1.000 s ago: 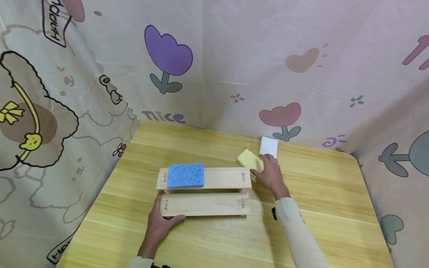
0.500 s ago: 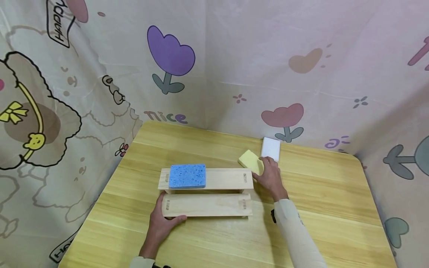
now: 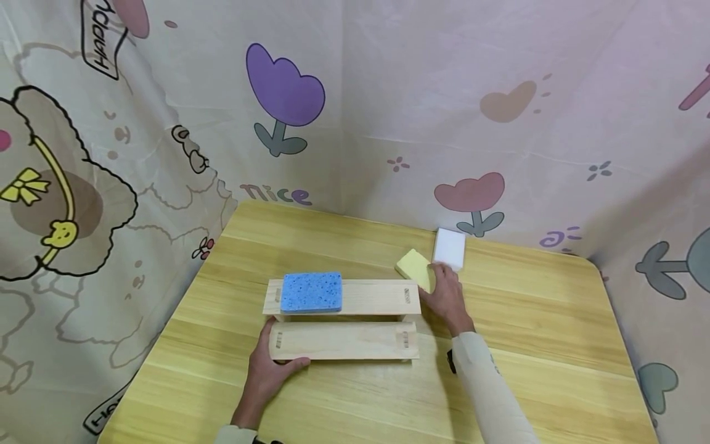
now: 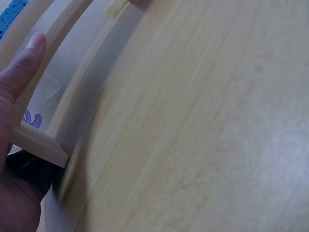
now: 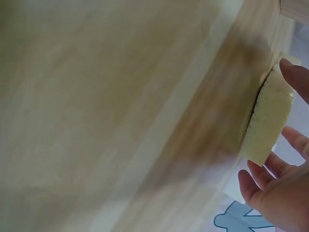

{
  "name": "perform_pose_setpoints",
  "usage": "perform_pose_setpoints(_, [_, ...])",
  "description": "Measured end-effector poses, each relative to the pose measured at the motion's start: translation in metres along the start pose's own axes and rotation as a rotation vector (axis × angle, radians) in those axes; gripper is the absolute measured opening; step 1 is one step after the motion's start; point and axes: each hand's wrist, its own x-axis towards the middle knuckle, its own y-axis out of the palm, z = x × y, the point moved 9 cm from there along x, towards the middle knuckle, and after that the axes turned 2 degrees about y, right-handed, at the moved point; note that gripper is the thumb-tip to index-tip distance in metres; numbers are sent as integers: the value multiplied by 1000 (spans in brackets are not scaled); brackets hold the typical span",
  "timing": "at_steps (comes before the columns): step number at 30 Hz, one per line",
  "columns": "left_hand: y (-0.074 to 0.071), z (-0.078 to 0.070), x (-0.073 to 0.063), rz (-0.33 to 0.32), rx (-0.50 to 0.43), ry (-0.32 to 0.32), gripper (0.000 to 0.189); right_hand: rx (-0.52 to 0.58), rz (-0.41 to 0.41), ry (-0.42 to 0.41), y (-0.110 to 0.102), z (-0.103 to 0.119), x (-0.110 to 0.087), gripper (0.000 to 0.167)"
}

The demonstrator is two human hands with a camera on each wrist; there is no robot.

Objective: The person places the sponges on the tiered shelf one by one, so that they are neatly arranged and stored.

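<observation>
Right hand (image 3: 448, 296) curls about the yellow sponge (image 3: 413, 266), thumb at one end and fingertips at the other; how firmly they press cannot be told. The sponge lies on the desk (image 3: 360, 407) just beyond the right end of the stand (image 3: 344, 341), with the white block (image 3: 450, 248) close behind the fingers. It should prove light and soft, giving under a squeeze, its porous faces unlikely to slip. Opposite edges look the best hold: a gentle pinch should do, since a hard one may only crumple it. Left hand (image 3: 266, 373) grips the left end of the stand's lower step, thumb along the front. Being wood, the stand should feel stiff, so that end makes a sound hold. The blue sponge (image 3: 312, 292) rests on the upper step.
</observation>
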Motion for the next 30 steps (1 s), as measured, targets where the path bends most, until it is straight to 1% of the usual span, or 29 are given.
perform_pose_setpoints(8, [1,0,1,4,18,-3,121,8,-26,-9,2,-1,-2,60])
perform_pose_setpoints(18, [0,0,0,6,7,-8,123,36,-37,-6,6,-1,1,58])
perform_pose_setpoints(25, [0,1,0,3,12,-13,124,33,-21,23,7,-2,1,58])
perform_pose_setpoints(30, [0,0,-1,1,4,-3,123,41,-6,31,7,-4,0,59])
